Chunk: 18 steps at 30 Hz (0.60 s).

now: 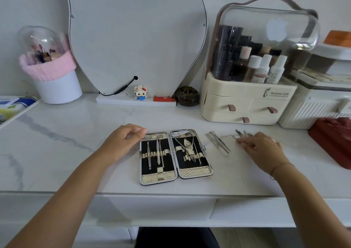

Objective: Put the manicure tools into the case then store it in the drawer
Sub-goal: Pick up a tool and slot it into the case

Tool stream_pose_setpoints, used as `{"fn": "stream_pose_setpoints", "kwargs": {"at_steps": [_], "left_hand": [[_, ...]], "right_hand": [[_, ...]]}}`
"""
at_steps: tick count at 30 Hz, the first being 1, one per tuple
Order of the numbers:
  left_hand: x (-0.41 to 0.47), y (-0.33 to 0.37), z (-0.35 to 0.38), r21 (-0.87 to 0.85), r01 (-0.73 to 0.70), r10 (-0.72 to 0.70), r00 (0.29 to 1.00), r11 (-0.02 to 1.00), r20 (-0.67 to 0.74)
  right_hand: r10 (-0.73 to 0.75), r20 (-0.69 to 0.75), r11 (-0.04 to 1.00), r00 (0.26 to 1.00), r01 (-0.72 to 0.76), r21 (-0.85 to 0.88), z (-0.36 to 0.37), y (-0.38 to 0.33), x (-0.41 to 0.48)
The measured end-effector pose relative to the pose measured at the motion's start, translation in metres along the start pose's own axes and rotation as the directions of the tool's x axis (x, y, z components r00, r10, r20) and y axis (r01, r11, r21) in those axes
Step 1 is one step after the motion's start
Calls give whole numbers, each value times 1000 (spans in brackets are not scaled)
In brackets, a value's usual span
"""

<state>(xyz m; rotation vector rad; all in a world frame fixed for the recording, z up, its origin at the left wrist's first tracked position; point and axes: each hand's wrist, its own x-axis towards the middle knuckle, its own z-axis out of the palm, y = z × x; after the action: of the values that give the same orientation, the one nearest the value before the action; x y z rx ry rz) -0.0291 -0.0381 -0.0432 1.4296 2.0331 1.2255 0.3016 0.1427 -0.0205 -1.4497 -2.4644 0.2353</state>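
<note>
Steel loose tools (pixel 240 132) are lying under the right hand (pixel 264 150), its near-straight fingers touching them, nothing pinched. The left hand (pixel 123 141), loosely curled and empty, is touching the open case (pixel 195 171) at its far-left corner. The case is lying flat on the table (pixel 76 152), a long metal tool (pixel 218 143) just beside it.

An open gold-patterned manicure case (pixel 175 156) lies flat on the white marble table (pixel 72 156); the left hand (pixel 123 143) rests at its far left corner, the right hand (pixel 264 149) touches loose steel tools (pixel 239 132) nearby
</note>
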Motion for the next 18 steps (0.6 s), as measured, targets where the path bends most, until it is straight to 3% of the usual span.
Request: {"fn": "stream_pose_setpoints", "kwargs": {"at_steps": [3,7,18], "left_hand": [[-1,1,0,-1,5,-5,1000,1000,-3],[-1,2,0,8,-2,2,1000,1000,0],[-3,3,0,-8,-1,1,1000,1000,7]], "right_hand": [[-72,-19,997,997,73,20,3,-5,0],[5,-81,999,997,-2,39,0,-11,7],[85,186,991,979,-64,-117,-8,-23,27]]}}
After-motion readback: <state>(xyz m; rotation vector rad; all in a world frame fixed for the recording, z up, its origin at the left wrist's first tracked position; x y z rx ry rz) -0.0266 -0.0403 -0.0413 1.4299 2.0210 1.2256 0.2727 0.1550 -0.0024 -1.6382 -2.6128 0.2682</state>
